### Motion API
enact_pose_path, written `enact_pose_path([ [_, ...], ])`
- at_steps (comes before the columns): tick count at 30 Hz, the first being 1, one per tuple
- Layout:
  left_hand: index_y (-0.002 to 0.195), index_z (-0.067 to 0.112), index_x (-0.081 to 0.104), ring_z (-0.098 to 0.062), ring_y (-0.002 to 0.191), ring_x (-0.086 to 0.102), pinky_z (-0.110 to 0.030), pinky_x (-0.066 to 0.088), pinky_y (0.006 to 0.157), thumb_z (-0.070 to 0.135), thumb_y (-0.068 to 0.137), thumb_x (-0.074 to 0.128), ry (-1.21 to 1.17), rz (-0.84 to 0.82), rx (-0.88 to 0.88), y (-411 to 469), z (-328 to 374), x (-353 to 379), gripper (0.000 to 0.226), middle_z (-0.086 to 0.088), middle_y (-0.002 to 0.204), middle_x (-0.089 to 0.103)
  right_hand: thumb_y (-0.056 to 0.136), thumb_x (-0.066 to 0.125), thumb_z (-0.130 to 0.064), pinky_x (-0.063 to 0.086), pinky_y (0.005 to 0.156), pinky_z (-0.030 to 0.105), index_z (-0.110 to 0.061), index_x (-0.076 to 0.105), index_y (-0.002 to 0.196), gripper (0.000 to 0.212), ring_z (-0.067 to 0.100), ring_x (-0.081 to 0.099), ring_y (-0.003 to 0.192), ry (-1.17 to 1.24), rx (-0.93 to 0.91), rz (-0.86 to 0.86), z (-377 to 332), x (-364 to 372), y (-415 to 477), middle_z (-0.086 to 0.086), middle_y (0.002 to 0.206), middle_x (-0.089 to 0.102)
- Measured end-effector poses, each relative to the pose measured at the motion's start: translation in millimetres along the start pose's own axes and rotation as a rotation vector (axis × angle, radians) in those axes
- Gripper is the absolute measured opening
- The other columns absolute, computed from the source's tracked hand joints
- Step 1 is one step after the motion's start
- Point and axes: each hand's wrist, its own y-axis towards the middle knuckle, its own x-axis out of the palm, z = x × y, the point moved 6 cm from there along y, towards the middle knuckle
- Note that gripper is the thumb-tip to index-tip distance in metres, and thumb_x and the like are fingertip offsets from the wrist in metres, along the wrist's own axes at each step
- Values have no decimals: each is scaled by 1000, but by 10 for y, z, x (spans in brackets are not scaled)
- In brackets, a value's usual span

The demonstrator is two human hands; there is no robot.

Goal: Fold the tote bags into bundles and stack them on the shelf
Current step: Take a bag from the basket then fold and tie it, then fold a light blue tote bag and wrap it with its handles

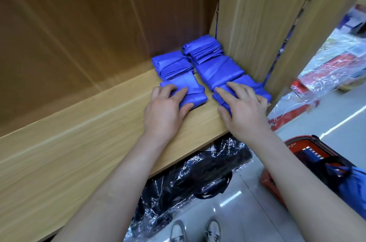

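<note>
You are pressing both hands palm-down, fingers loosely spread, pinching nothing: your left hand (166, 106) on the left front bundle (197, 92), your right hand (244, 108) on the right front bundle (246, 79). The 2 rows of folded tote bags (217, 69) are sitting at centre frame on the shelf (99, 122), tucked against its side panel (257, 23), probably so the wall is keeping them squared.

Left hand (166, 107) covers the near corner of the front left bundle (195, 91); right hand (243, 107) hides much of the front right bundle (247, 81). The right forearm crosses the red basket (305, 142), whose contents are unclear. Shoes (178, 231) are cut off by the lower edge. Wrapped goods (326, 75) at far right are blurred.
</note>
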Motion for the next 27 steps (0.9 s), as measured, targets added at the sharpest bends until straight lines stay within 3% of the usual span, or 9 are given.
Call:
enact_pose_path([
  [7, 126, 26, 62, -28, 109, 47, -40, 50, 85, 50, 87, 62, -19, 39, 25, 145, 32, 97, 46, -1, 118, 58, 82, 57, -35, 31, 98, 45, -28, 62, 127, 45, 20, 43, 131, 146, 46, 28, 53, 0, 23, -2, 138, 53],
  [9, 127, 27, 61, -28, 110, 45, -40, 46, 92, 49, 85, 64, -89, 4, -8, 186, 0, 103, 48, -2, 119, 55, 85, 57, -28, 35, 106, 44, -20, 66, 122, 39, 19, 47, 130, 328, 54, 104, 70, -65, 0, -1, 133, 58],
  [11, 128, 29, 59, -28, 114, 43, -39, 42, 98, 49, 83, 66, -145, -73, -45, 286, -34, 93, 50, -2, 122, 53, 86, 58, -13, 36, 110, 31, -10, 69, 115, 31, 18, 51, 126, 444, 71, 263, 93, -210, -73, 2, 124, 64],
  [14, 128, 30, 58, -28, 118, 43, -43, 42, 100, 45, 83, 67, -145, -145, -13, 368, -27, 42, 48, -2, 124, 53, 87, 55, -3, 44, 94, 17, -10, 70, 110, 29, 11, 60, 107, 497, 205, 440, 190, -453, -252, 0, 113, 67],
  [16, 124, 27, 61, -30, 115, 46, -42, 42, 98, 39, 84, 67, -181, -113, 33, 343, 24, -40, 42, -4, 122, 56, 89, 54, -5, 49, 76, 15, -16, 71, 108, 27, 7, 63, 90, 539, 332, 482, 285, -587, -427, -4, 103, 69],
  [18, 115, 23, 68, -25, 104, 53, -33, 42, 92, 31, 87, 65, -296, -29, 80, 278, 134, -175, 29, -4, 113, 62, 89, 54, -4, 50, 71, 16, -17, 72, 103, 26, 7, 65, 82, 539, 426, 502, 399, -694, -662, -5, 93, 70],
  [21, 96, 23, 73, -6, 74, 55, -22, 41, 72, 24, 89, 62, -560, -29, 153, 96, 460, -331, 13, 4, 87, 69, 89, 53, -3, 52, 78, 18, -21, 71, 96, 26, 4, 69, 80, 525, 544, 444, 581, -790, -1076, -9, 86, 72],
  [24, 89, 21, 75, -6, 72, 60, -16, 44, 68, 22, 85, 63, -728, -159, 334, -244, 965, -309, 13, 7, 74, 71, 87, 58, -9, 50, 80, 19, -37, 69, 88, 30, 3, 68, 80, 452, 658, 305, 821, -808, -1553, -20, 79, 71],
  [27, 89, 17, 76, -4, 76, 63, -12, 44, 70, 17, 82, 63, -795, -305, 501, -601, 1414, -87, 14, 8, 80, 73, 85, 65, -10, 44, 79, 7, -43, 64, 83, 33, -8, 64, 80, 331, 771, 172, 1085, -846, -2084, -36, 76, 65],
])
